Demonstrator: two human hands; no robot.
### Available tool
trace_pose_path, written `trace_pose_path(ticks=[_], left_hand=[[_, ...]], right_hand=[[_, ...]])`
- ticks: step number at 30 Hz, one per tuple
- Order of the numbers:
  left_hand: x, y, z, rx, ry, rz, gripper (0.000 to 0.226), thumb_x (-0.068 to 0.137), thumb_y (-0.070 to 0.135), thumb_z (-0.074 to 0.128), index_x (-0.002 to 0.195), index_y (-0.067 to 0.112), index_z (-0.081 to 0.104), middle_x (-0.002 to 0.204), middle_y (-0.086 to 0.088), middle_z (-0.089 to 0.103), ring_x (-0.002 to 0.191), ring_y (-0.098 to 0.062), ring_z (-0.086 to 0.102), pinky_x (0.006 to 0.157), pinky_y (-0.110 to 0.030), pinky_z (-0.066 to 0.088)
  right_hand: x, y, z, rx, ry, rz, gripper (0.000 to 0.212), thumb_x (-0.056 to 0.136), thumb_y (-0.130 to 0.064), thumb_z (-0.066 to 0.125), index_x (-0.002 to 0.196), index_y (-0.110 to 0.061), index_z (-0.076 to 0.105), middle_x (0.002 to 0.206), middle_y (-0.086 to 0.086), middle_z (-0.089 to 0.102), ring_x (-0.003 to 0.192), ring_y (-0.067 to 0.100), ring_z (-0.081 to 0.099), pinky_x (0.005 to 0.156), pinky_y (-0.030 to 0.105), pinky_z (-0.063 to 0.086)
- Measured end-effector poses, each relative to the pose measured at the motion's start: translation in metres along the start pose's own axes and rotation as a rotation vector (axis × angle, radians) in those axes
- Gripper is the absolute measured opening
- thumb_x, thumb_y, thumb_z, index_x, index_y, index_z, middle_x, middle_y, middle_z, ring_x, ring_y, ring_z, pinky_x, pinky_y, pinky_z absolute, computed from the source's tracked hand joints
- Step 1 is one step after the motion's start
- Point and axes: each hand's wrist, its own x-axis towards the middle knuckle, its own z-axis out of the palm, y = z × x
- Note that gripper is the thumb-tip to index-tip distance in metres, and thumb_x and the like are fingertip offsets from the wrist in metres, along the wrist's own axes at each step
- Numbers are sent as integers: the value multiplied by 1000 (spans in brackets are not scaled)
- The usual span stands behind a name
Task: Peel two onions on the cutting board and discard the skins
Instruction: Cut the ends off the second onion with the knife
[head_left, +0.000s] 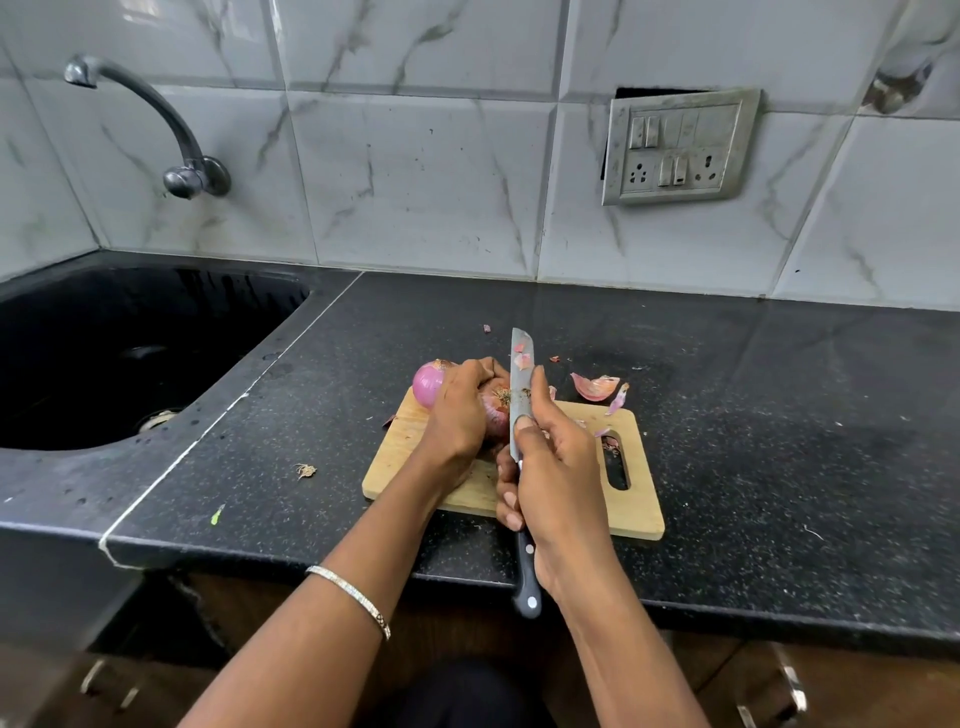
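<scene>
Kitchen counter (779, 415), mid-peel: from my remote post I watch the left hand (457, 410) cup the unpeeled onion (496, 413) on the far edge of the cutting board (639, 499), fingers curled over it and its root end turned toward the blade. The right hand (556, 467) grips the knife (521, 374) by the handle, its forefinger lying along the blade, which rests against that root end. A second onion (427, 387), smooth and pink and by my reading already peeled, sits just beside the left hand at the board's far left corner.

To do this step well, I judge the cut should be shallow, taking only the root tip, with the left fingertips tucked clear of the edge and the onion pressed firmly so it cannot roll. Loose skins (595, 387) lie on the counter beyond the board, waiting to be gathered and thrown away.
</scene>
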Motion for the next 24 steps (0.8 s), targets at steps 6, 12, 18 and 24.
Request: trace_pose_path(ticks=[6,12,18,24], left_hand=[[5,-5,-2,26,25,1,34,66,53,45,63,24,63,82,-16,56,68,-24,47,58,-36,37],[2,-6,0,147,81,39,16,77,33,41,82,29,56,97,-5,61,88,-20,58,85,-39,53],[1,-7,-1,213,87,82,20,94,31,41,102,19,55,103,-5,56,90,-12,54,89,-27,50],[-1,0,0,5,22,-14,33,79,38,38,68,21,65,71,-9,61,58,-18,53,49,-29,41]], right_hand=[[-6,-2,2,16,15,13,54,109,-13,37,138,-57,49,61,4,41,46,11,35,40,23,29],[0,-2,2,1,10,15,55,108,-11,37,144,-51,48,58,2,41,46,11,35,38,22,30],[-16,3,11,9,-10,-10,54,109,-15,38,142,-56,47,65,8,42,48,14,36,40,23,32],[0,-5,-6,46,12,-23,54,108,-14,41,137,-59,50,62,5,42,46,12,36,39,23,30]])
